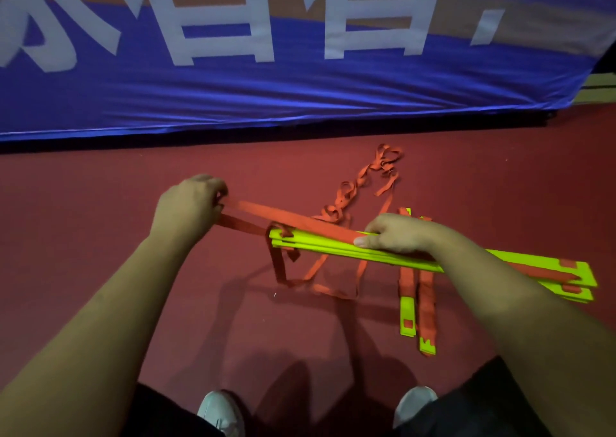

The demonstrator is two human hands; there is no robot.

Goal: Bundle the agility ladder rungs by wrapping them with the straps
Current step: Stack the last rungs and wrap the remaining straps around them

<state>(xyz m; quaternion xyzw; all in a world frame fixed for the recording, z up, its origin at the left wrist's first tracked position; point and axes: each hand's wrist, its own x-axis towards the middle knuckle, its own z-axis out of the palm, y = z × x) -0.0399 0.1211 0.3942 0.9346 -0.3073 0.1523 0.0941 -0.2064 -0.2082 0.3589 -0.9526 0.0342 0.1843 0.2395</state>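
The stack of rungs, flat yellow-green slats piled together, lies across the middle of the scene above the red floor, its left end near the centre and its right end reaching far to the right, where small orange patches show on the slat ends.

The right hand clamps the stack around its middle, fingers curled over the top and thumb against the near edge. The left hand, to the left of the stack and apart from it, is closed around the orange strap. From that fist 2 runs of strap stretch right: the upper one lies flat along the top of the stack as far as the right thumb, and the lower one meets the stack's left end.

More strap hangs from that end in loops, and a loose tangle trails away on the floor beyond the stack. 2 more rungs lie on the floor under the right forearm, pointing near to far, orange strap along them.

Behind, a blue banner carries big white Chinese characters, cut off at the top and not surely readable. 2 white shoes show at the near edge.
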